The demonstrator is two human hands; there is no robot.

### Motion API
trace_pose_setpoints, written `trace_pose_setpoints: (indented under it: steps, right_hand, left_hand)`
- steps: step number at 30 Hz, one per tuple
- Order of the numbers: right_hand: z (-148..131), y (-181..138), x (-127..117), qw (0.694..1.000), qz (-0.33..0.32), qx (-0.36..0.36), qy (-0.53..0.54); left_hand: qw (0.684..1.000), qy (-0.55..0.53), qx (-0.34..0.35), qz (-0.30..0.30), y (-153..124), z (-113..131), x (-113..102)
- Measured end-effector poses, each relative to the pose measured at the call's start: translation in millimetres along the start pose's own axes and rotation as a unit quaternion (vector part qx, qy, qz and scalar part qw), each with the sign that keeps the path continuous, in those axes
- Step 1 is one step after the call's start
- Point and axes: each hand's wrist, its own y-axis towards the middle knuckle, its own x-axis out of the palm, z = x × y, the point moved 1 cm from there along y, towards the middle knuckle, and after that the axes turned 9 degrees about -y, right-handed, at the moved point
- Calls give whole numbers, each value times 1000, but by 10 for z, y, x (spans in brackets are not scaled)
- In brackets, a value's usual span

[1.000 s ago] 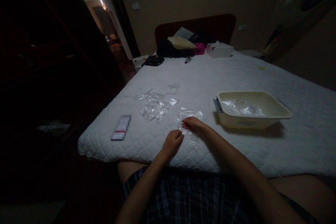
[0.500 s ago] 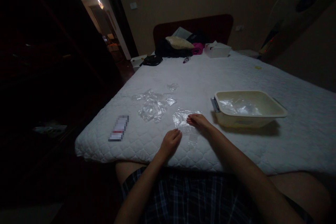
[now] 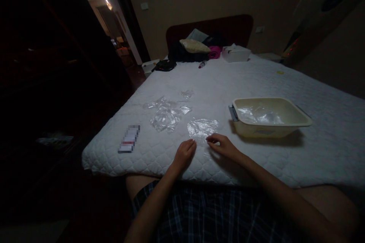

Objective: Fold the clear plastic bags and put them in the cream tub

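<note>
Broadly, a white bed with a diamond-quilted cover [image 3: 242,83] fills the middle of the view, with a dark red, round-cornered headboard [image 3: 242,26] at its far end. On the right side of the bed sits a cream plastic rectangular basin [image 3: 273,132] with grey side handles; crinkled clear plastic [image 3: 265,117] lies inside it. By the headboard stands a white lidded box [image 3: 236,54]. Left of the basin, well apart from it, crumpled clear plastic bags [image 3: 167,117] lie in a loose heap, thin and shiny with pale creases. Nearer the person, a single clear plastic bag [image 3: 202,126] lies spread nearly flat, its see-through film wrinkled and catching white glints. The right hand [image 3: 224,147] is at this bag's near right edge, thumb and fingertips curled toward one another; whether they pinch the film I cannot tell. The left hand [image 3: 184,153] rests at the near left edge, fingers side by side; its hold on the film cannot be made out. Left of the hands lies a pale, dark-edged rectangular slab [image 3: 129,139], its face pixelated around a red band, so its writing is unreadable. A greyish patch [image 3: 264,132] on the basin's front is too dim to read.
</note>
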Motion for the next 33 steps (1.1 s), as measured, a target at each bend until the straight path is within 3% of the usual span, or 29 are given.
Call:
trace_pose_setpoints:
  steps: [3, 6, 14, 21, 25, 33]
  right_hand:
    - [-115, -302, -3, 981, -68, -124, -129]
    - [-109, -482, 37, 954, -89, -175, -225]
    - [101, -559, 204, 922, -34, -237, -305]
    - [185, -622, 281, 887, 18, -304, -347]
    - [187, -602, 268, 899, 40, -290, -324]
    - [77, -374, 133, 962, 67, -149, -220]
  left_hand:
    - [1000, -6, -4, 17, -1, 2, -13]
    - [1000, -13, -3, 22, 17, 37, -35]
    - [998, -53, -19, -30, 157, 271, 15]
    - [998, -34, -32, -50, 125, 236, 125]
    - [997, -41, -34, -58, 106, 212, 139]
    - [997, -38, -32, -66, 99, 209, 160]
